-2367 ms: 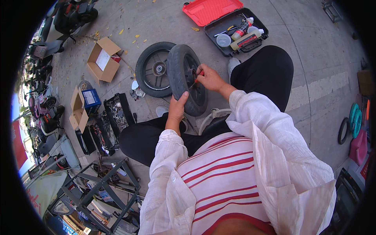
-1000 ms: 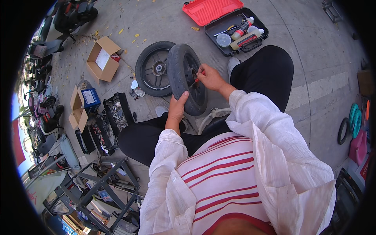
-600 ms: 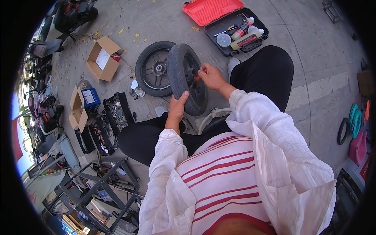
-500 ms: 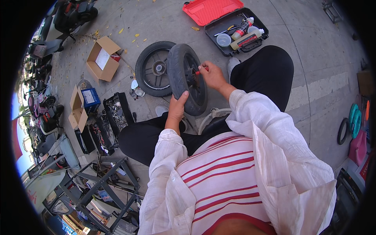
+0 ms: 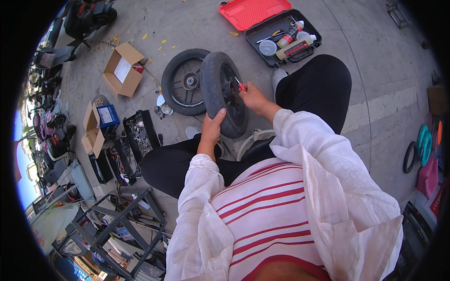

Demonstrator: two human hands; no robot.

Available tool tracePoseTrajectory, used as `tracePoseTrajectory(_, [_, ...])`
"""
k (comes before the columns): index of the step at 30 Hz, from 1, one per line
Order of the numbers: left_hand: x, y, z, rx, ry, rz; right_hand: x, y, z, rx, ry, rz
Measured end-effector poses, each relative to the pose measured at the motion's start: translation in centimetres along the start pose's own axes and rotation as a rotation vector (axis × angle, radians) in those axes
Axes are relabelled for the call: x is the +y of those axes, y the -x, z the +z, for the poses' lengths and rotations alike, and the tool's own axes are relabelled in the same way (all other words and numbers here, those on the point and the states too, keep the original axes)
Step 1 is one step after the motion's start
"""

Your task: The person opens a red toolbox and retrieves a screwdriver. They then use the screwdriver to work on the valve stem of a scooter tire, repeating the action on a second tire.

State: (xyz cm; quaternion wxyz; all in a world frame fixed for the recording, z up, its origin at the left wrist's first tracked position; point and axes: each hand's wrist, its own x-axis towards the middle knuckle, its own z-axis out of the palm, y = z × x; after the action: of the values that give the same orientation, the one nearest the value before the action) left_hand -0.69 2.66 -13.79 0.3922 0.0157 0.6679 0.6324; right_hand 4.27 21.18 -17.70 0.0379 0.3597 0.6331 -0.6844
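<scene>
Head view: the tyre (image 5: pixel 224 91) stands upright on its tread between my knees, just in front of me, so its hub faces my right side. My left hand (image 5: pixel 212 132) is wrapped over the near tread, fingers curled and gripping, to keep it from rolling or tipping. My right hand (image 5: pixel 253 97) is closed around a red-handled tool (image 5: pixel 241 85) with its tip at the hub. A second wheel (image 5: pixel 184 83) lies flat just left of it, out of the way. Farther right, the open red case (image 5: pixel 281 25) sits within reach. Cardboard boxes (image 5: pixel 123 70) lie far left.
</scene>
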Motion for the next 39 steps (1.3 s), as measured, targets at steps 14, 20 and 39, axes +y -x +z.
tracePoseTrajectory(14, [0.0,-0.1,0.4,0.044,0.025,0.013,0.8,0.3,0.9,-0.045,0.315,-0.321])
tracePoseTrajectory(20, [0.5,0.1,0.6,0.082,0.166,0.028,0.7,0.3,0.9,-0.018,0.33,-0.346])
tracePoseTrajectory(39, [0.5,-0.5,0.2,-0.02,0.282,0.003,0.7,0.1,1.3,0.026,0.376,-0.337])
